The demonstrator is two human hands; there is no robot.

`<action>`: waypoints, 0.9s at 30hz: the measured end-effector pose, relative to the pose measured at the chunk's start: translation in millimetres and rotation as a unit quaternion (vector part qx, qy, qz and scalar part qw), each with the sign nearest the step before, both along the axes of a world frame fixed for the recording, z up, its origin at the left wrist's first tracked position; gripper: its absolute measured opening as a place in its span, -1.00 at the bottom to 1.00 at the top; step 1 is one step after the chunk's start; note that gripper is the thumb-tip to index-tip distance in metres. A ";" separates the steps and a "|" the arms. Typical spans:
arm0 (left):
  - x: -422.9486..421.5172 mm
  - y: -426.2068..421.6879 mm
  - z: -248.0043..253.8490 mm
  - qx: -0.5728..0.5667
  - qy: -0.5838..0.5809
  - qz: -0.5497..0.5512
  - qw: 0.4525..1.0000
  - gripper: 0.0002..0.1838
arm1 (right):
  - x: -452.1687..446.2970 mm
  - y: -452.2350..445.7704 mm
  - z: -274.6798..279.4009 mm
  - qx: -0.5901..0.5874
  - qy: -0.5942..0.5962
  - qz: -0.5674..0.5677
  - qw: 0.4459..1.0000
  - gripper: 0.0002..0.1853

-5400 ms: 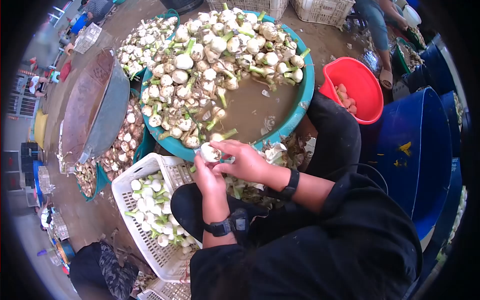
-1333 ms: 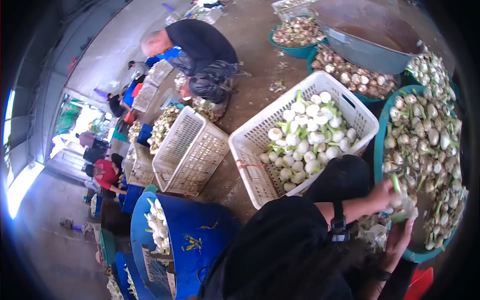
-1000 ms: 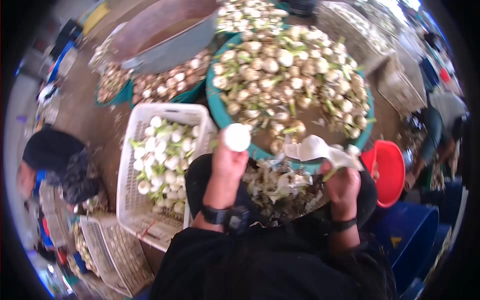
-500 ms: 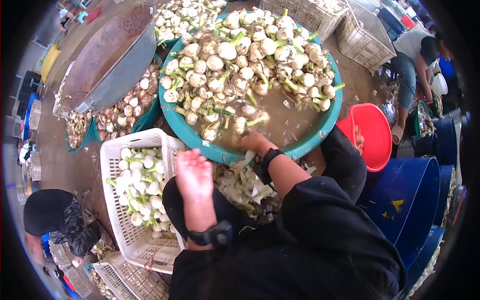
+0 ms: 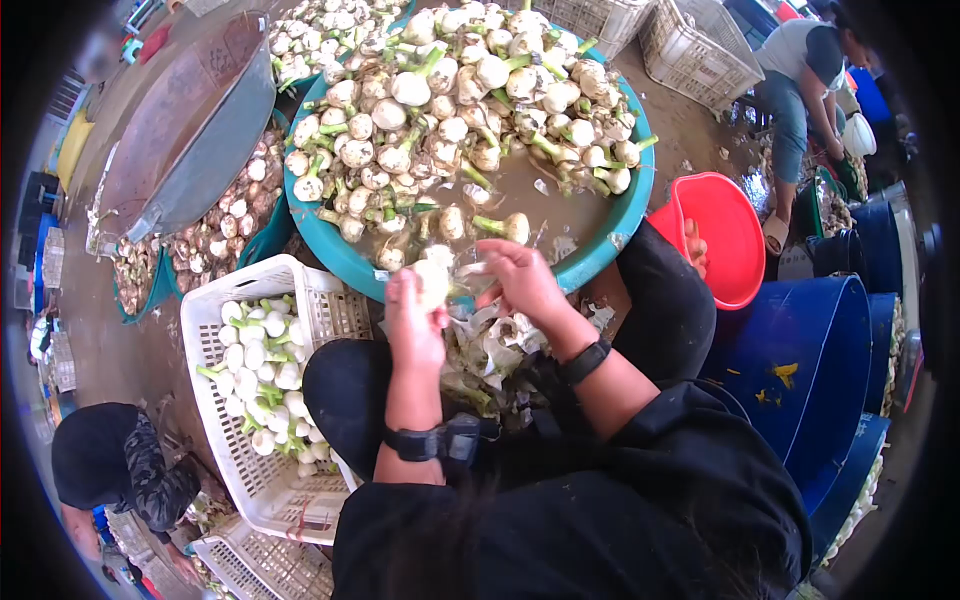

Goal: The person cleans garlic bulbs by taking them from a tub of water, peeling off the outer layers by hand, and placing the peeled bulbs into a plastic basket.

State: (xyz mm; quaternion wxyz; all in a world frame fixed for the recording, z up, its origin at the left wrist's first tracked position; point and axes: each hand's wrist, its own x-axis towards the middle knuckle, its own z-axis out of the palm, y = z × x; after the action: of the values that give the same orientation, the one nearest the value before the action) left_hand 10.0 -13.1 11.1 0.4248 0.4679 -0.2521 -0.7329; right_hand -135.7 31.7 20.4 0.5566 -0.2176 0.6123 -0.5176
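Note:
My left hand is closed around a pale garlic bulb, held up at the near rim of a round teal tub. To its right, my right hand pinches a thin strip of garlic skin beside the bulb; motion blurs the fingertips. Inside the tub, muddy water lies before a heap of dirty, green-stemmed garlic bulbs. A single bulb lies in the water just beyond my right hand. Below both hands is a pile of peeled skins.
A white crate with clean bulbs stands at my left. A red basin and blue barrels are on the right. Behind the teal tub are more crates; a metal trough leans at far left. Other people work on both sides.
My right hand has come up from the water toward my left hand. My left hand, open before, now holds a garlic bulb. The view has shifted slightly.

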 end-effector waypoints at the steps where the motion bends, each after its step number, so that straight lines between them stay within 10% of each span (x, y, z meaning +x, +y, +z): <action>1: 8.4 -3.3 3.9 0.011 0.026 0.012 1.000 -0.72 | -9.4 1.4 -13.8 -0.024 0.159 0.009 0.987 -0.70; 3: 19.5 -9.9 12.2 -0.005 0.024 -0.041 0.999 -0.73 | -12.3 7.6 -34.0 -0.246 0.411 0.095 0.873 -0.73; 13: 20.0 -10.0 5.4 0.079 -0.016 -0.107 0.991 -0.69 | 29.9 16.0 5.8 -0.147 0.558 0.305 0.758 -0.76; 16: 14.8 -12.1 6.6 0.119 0.031 -0.141 0.982 -0.67 | 21.3 6.3 1.2 0.077 -0.024 0.133 0.988 -0.72; 19: 9.1 -9.8 15.8 0.053 0.009 -0.128 0.990 -0.59 | 22.1 13.6 -2.3 0.009 -0.064 0.072 0.995 -0.72; 23: 17.4 -2.6 27.3 -0.149 -0.236 -0.378 0.883 -0.51 | 12.5 25.1 -4.4 -0.079 0.343 0.158 0.923 -0.76; 25: 14.6 11.0 31.2 -0.298 -0.293 -0.364 0.832 -0.38 | 9.4 20.9 -12.9 -0.049 0.325 0.128 0.936 -0.71; 27: 13.0 14.1 40.3 -0.333 -0.330 -0.353 0.810 -0.39 | 4.0 13.5 -19.4 0.080 -0.066 0.084 0.991 -0.74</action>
State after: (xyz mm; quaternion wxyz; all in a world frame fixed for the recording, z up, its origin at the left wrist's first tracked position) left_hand 23.0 1.0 51.4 0.1577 0.3902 -0.7536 -0.5049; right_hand -131.7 45.2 1.0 0.6529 -0.1884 0.5931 -0.4318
